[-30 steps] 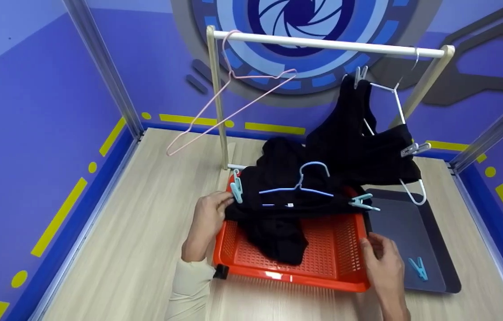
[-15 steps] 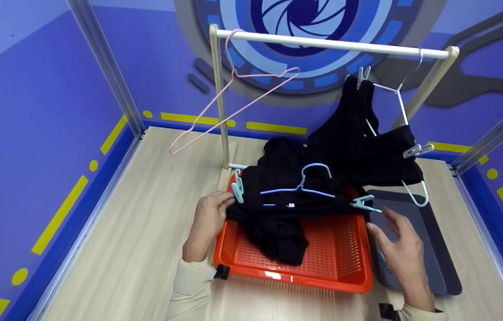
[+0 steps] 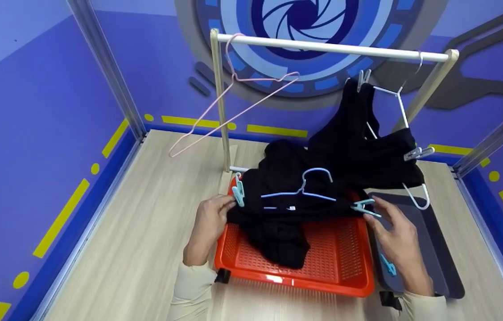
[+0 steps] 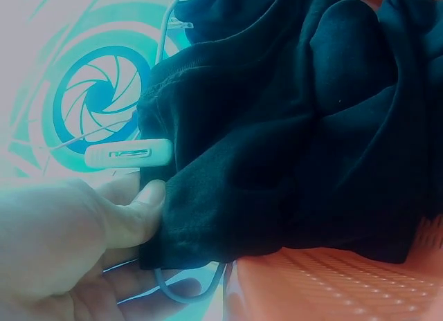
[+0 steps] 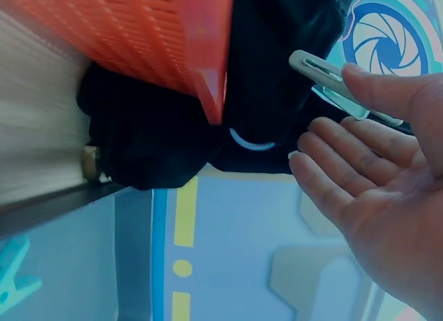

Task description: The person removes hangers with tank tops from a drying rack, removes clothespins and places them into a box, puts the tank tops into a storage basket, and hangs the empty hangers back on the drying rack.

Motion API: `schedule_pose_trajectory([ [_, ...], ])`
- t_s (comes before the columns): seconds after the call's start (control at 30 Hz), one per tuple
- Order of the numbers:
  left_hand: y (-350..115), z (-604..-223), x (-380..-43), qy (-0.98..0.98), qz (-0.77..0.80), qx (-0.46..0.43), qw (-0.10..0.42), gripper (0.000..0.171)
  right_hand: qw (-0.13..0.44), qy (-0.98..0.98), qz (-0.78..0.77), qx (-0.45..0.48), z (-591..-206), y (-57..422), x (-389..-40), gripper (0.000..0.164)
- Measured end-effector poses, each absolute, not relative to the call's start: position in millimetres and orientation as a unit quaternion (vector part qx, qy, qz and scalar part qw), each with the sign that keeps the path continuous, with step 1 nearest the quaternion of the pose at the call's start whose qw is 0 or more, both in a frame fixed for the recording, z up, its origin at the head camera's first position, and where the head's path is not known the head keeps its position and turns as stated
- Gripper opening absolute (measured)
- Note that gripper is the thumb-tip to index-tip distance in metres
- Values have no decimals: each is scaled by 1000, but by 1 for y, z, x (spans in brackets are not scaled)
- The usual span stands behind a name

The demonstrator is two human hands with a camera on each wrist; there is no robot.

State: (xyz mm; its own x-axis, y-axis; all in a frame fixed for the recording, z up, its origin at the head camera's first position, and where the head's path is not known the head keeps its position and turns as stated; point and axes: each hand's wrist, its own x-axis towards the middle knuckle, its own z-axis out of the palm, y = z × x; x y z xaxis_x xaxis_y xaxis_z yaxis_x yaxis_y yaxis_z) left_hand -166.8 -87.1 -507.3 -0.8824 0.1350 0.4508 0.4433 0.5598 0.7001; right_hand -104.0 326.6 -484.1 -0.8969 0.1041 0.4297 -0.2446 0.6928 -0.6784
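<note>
A black garment, soft, matt and deeply creased, lies draped across the rear of a red basket, threaded on a slim pale-blue hanger whose curved hook stands above the cloth. The left wrist view shows a stitched seam near its edge. The person's left hand pinches the garment's edge, thumb against the fabric, just beside a pale teal clip. The right hand is at the opposite end, thumb and forefinger pinching the splayed legs of a matching clip, its other fingers extended; how hard it squeezes cannot be told.

The basket is glossy moulded plastic, rectangular with rounded corners, a smooth rim and perforated walls and floor. Black cloth hangs down into it in a rumpled bundle. Beside it, a shallow dark-grey tray with raised sides contains a bright blue clip.

Behind, a smooth white rod spans two wooden uprights. It bears a thin pink hanger and a white hanger, to which grey pegs fix another black garment. Pale wood grain marks the table.
</note>
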Motion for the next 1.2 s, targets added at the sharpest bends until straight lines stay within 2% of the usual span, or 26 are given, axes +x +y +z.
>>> schedule_pose_trajectory([
  [0.17, -88, -509, -167, -863, -439, -170, 181, 16, 260, -875, 405, 52, -489, 324, -107, 43],
  [0.9, -88, -508, -166, -863, -435, -177, 185, 12, 371, -843, 381, 83, -498, 320, -113, 34],
  [1.2, -88, -508, -166, -868, -430, -173, 178, 10, 396, -831, 384, 78, -482, 311, -107, 32],
])
